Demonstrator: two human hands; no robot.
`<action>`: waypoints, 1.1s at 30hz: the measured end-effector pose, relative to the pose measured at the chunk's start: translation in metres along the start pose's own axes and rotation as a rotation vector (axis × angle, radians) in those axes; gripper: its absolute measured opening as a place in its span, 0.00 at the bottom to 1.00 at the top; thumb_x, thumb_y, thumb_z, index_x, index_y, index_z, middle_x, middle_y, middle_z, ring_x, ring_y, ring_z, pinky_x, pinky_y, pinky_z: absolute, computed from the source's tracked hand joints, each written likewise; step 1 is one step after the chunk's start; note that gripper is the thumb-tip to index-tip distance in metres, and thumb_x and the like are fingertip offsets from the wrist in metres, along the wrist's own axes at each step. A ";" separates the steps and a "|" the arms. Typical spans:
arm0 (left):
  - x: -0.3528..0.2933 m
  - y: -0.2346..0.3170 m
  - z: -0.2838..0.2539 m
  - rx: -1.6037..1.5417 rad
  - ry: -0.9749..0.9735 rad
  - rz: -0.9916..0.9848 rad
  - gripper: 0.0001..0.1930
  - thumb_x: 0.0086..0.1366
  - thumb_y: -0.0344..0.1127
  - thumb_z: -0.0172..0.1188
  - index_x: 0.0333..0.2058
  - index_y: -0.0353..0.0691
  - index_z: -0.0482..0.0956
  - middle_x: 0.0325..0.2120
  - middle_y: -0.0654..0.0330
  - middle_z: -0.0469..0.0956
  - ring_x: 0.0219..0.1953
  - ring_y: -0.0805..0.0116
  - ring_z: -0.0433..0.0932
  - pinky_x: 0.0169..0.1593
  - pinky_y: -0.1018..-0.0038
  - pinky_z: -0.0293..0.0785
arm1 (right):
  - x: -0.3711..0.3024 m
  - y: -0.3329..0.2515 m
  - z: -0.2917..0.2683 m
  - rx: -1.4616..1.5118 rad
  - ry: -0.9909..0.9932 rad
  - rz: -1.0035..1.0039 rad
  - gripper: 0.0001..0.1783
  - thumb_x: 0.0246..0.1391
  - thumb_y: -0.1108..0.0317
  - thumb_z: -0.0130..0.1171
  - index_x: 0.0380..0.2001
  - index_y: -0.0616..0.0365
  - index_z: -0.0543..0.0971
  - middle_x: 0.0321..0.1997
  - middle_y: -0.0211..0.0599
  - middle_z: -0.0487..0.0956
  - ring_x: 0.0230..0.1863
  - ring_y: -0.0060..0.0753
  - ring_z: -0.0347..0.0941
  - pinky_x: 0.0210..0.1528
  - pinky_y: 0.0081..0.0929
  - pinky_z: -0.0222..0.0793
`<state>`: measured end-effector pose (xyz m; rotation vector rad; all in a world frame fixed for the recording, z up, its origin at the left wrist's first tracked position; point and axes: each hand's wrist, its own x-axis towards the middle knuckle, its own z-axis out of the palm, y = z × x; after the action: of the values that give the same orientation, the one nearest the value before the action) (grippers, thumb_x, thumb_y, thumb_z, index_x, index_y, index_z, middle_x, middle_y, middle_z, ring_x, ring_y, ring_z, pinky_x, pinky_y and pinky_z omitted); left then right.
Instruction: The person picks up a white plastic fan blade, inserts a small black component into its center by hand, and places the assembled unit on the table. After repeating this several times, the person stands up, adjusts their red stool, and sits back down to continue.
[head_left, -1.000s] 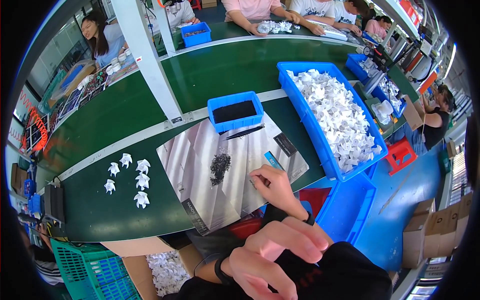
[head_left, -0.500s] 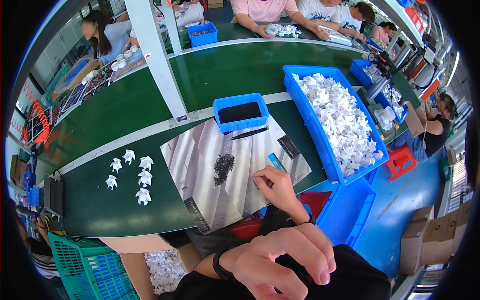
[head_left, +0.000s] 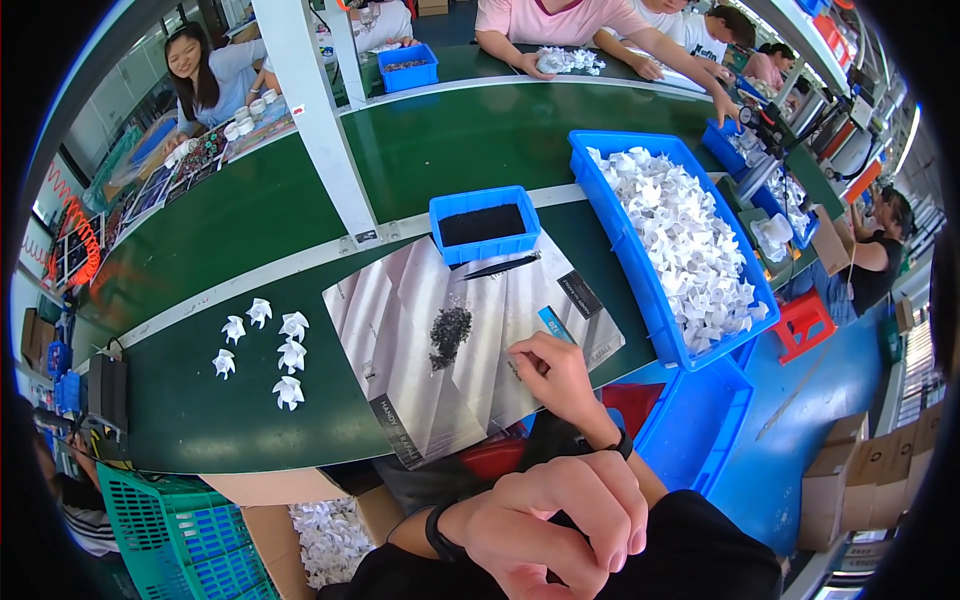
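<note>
My left hand hangs large and close at the bottom centre, back upward. Its fingers curl in side by side, and nothing shows at their tips. My right hand rests half closed on the right part of a printed grey sheet; whatever its fingers may hold is hidden. Left of that hand lies a small heap of black bits on the sheet. A small blue tray of black material stands at the sheet's far edge. Dark tweezers lie just in front of it.
Several white pinwheel-shaped pieces lie on the green table at left. A large blue bin at right is full of similar pieces. A metal post stands behind. Co-workers sit across the table; a green crate is lower left.
My left hand's fingers have drawn closer together and lowered slightly. My right hand stays put. Across the table, a pink-sleeved arm now stretches right toward the far blue bins.
</note>
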<state>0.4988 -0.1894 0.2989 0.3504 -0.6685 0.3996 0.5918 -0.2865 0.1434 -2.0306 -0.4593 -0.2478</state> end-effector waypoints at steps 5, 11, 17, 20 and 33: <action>0.009 0.006 -0.023 0.041 -0.291 -0.074 0.18 0.66 0.47 0.64 0.24 0.39 0.76 0.34 0.58 0.68 0.34 0.64 0.72 0.38 0.77 0.70 | 0.001 0.000 0.002 0.004 -0.001 0.000 0.06 0.52 0.77 0.59 0.34 0.64 0.82 0.26 0.38 0.77 0.20 0.27 0.71 0.25 0.23 0.67; 0.003 0.015 -0.028 0.040 -0.242 -0.158 0.09 0.61 0.34 0.68 0.25 0.39 0.79 0.33 0.57 0.71 0.36 0.57 0.76 0.34 0.70 0.74 | 0.000 0.000 0.002 0.010 0.013 0.005 0.06 0.52 0.77 0.59 0.34 0.64 0.82 0.25 0.37 0.76 0.20 0.27 0.71 0.25 0.24 0.66; -0.003 0.016 -0.024 0.059 -0.256 -0.131 0.10 0.59 0.34 0.70 0.23 0.40 0.79 0.39 0.58 0.72 0.38 0.58 0.76 0.35 0.70 0.74 | -0.006 0.000 -0.001 0.002 0.010 0.010 0.06 0.52 0.77 0.59 0.33 0.64 0.82 0.26 0.37 0.76 0.20 0.27 0.71 0.25 0.23 0.67; 0.001 0.013 -0.025 0.084 -0.294 -0.097 0.08 0.59 0.32 0.69 0.23 0.41 0.79 0.38 0.59 0.72 0.38 0.59 0.76 0.36 0.71 0.74 | -0.005 -0.001 -0.001 0.001 -0.011 0.007 0.06 0.52 0.77 0.59 0.33 0.64 0.82 0.26 0.38 0.77 0.21 0.28 0.71 0.25 0.23 0.66; 0.019 0.109 -0.172 2.115 -0.299 -0.133 0.10 0.48 0.31 0.67 0.32 0.43 0.80 0.45 0.57 0.75 0.50 0.52 0.72 0.52 0.58 0.66 | 0.003 0.001 -0.008 -0.011 -0.001 0.082 0.05 0.56 0.77 0.59 0.35 0.64 0.81 0.25 0.34 0.76 0.24 0.18 0.70 0.28 0.18 0.64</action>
<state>0.5515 -0.0153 0.2057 2.4701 -0.2439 0.8226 0.5948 -0.2932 0.1472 -2.0557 -0.3749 -0.2002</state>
